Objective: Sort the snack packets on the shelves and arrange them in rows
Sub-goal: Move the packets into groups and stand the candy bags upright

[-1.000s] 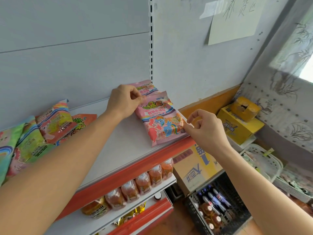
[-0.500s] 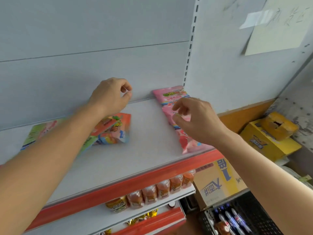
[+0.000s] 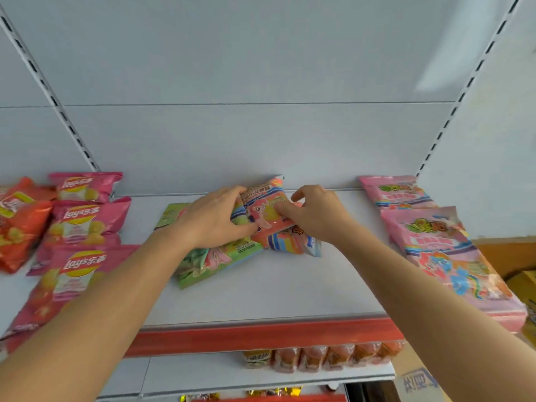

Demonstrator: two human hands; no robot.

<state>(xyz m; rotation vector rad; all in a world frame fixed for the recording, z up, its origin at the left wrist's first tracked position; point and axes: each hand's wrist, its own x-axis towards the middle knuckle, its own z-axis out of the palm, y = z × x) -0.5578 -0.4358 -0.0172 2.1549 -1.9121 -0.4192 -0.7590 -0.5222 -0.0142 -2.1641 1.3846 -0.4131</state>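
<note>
Orange pony packet (image 3: 268, 213) on white shelf (image 3: 261, 288), left hand (image 3: 214, 220) and right hand (image 3: 313, 214) both gripping it

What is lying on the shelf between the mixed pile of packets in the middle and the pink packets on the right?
Nothing: between the mixed pile and the pink packets, the head view shows only bare shelf.

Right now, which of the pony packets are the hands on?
The orange pony packet at mid-shelf, atop the green ones. Both hands, left and right, grip it; the pink pony packets at the right lie untouched.
</note>
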